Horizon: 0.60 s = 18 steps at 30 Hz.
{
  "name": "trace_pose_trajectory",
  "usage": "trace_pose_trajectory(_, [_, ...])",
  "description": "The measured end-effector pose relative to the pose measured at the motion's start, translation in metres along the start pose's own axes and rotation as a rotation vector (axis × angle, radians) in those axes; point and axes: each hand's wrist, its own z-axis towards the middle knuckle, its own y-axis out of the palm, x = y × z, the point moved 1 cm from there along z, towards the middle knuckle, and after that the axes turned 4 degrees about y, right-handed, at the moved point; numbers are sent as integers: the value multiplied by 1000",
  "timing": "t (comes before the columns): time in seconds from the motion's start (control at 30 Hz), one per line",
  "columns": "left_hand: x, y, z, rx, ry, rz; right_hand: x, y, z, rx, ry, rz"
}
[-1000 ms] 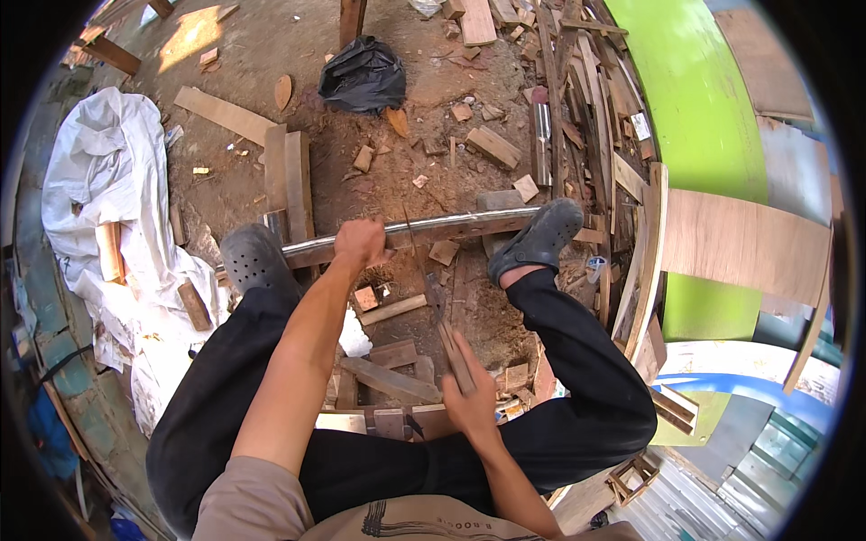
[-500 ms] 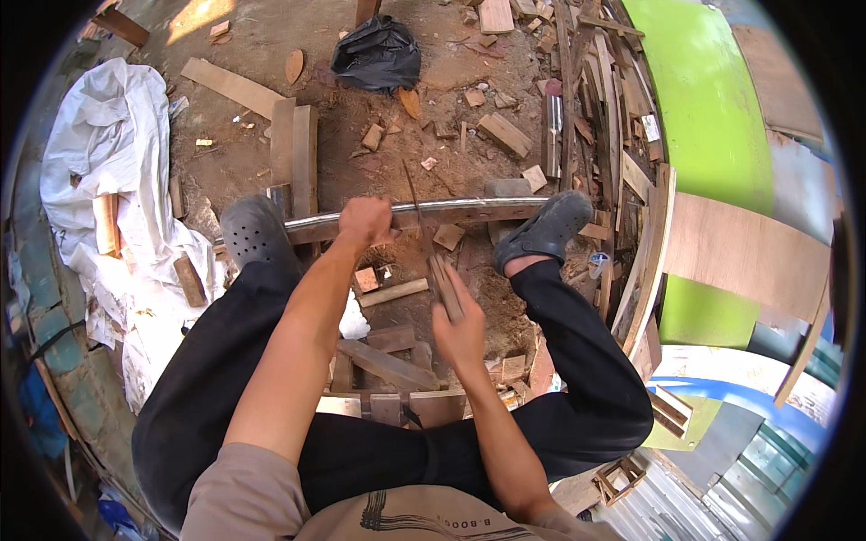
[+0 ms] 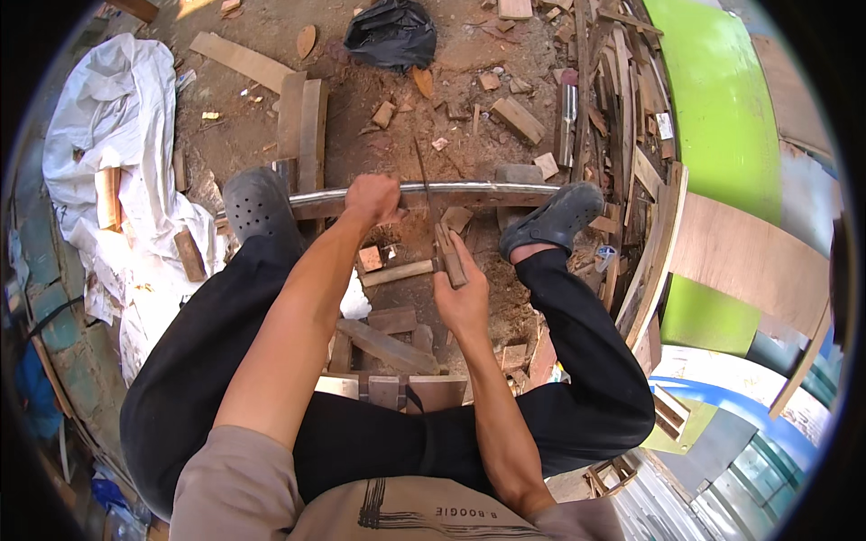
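A long, narrow wooden strip point(image 3: 496, 195) with a shiny silver upper edge lies crosswise between my two feet, which wear dark grey clogs point(image 3: 552, 221). My left hand point(image 3: 373, 198) is closed around the strip, left of its middle. My right hand point(image 3: 462, 296) grips the wooden handle of a handsaw point(image 3: 451, 258). Its thin, dark blade points away from me and crosses the strip just right of my left hand. Whether the teeth have cut into the wood cannot be made out.
Wood offcuts point(image 3: 392, 347) lie below my hands, with more scattered over the dirt floor. A black plastic bag point(image 3: 391, 34) is at the far side, white sheeting point(image 3: 113, 117) on the left. Stacked wood strips point(image 3: 622, 99) and a lime-green panel point(image 3: 722, 99) line the right.
My right hand and the saw have moved slightly forward, away from me, across the strip. My left hand keeps its hold. The whole view has shifted a little.
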Motion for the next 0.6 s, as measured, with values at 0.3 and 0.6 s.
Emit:
trace_pose_trajectory(0.3, [2, 10, 3, -41, 0, -51, -2, -5, -10, 6, 14, -31])
trace_pose_trajectory(0.6, [-7, 5, 9, 30, 1, 5, -32, -41, -114, 27, -36, 6])
